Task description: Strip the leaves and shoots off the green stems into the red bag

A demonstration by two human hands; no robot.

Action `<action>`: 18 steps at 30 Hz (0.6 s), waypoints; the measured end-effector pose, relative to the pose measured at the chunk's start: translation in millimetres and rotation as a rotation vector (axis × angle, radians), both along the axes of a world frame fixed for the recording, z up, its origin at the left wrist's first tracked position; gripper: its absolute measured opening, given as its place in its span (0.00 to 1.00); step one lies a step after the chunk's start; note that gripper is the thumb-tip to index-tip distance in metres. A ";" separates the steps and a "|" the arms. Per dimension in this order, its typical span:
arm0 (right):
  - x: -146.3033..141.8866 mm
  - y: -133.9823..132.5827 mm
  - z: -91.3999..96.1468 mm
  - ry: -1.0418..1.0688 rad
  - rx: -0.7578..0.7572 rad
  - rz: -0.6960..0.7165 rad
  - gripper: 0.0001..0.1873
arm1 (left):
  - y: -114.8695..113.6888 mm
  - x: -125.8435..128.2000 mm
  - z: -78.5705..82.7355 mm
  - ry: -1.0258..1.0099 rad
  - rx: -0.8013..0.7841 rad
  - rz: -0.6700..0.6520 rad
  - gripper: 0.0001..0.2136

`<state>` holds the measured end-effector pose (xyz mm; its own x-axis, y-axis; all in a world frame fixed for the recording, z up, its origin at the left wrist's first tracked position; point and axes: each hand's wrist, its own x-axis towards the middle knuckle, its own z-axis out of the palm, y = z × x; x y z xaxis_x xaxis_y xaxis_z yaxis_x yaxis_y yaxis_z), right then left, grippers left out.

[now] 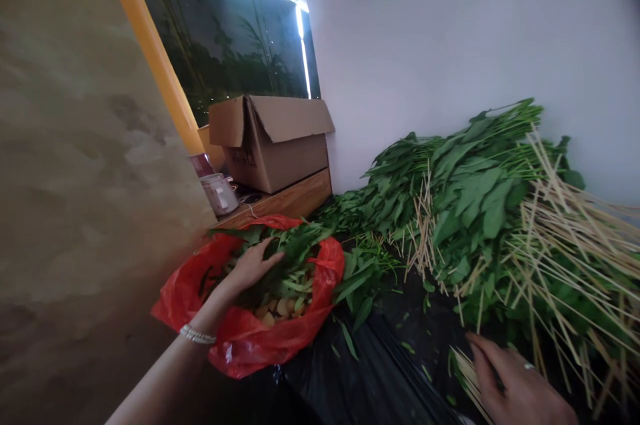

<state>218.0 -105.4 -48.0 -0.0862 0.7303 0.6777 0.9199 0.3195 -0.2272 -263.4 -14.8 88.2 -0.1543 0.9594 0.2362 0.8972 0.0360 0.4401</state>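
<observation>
**One open, one hard to tell**

The left hand [253, 266] lies open on green leaves [293, 255] in a red plastic bag [240, 338] on a black plastic sheet [370, 378]. The right hand [520, 388] touches thin wooden sticks [467, 375]; I cannot tell if it grips them.

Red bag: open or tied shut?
Open: the red bag gapes, with greens showing at its mouth and the left hand resting on them.

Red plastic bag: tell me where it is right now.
In the head view, the red plastic bag sits lower centre-left on black plastic sheeting, under the left hand and left of the heap of leafy green stalks.
</observation>
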 end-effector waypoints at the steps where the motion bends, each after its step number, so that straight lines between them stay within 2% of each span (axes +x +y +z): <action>1: -0.5 -0.3 1.6 -0.012 -0.008 0.004 0.15 | -4.2 1.7 -5.8 0.076 -0.029 0.019 0.38; 3: -2.3 -1.2 5.0 -0.043 -0.024 -0.001 0.16 | -13.2 1.0 -13.5 0.243 -0.077 0.035 0.43; 5: -4.6 -2.2 8.4 -0.069 -0.032 -0.018 0.17 | -19.9 -3.4 -17.3 0.326 -0.087 -0.036 0.41; 8: -7.1 -3.4 13.2 -0.083 -0.026 -0.037 0.17 | -23.8 -12.8 -17.8 0.308 -0.062 -0.174 0.32; 10: -7.4 -4.0 15.8 -0.093 -0.029 -0.027 0.18 | -24.2 -18.6 -13.8 0.285 -0.031 -0.175 0.29; 12: -6.9 -4.4 17.6 -0.100 -0.033 -0.019 0.18 | -24.8 -22.6 -4.6 0.255 0.032 -0.150 0.28; 15: -5.9 -4.3 17.4 -0.099 -0.026 -0.027 0.18 | -28.2 -21.8 18.6 0.164 0.202 -0.132 0.26; 18: -6.2 -3.3 14.6 -0.098 -0.007 -0.026 0.18 | -34.7 -3.7 43.9 -0.034 0.377 -0.048 0.23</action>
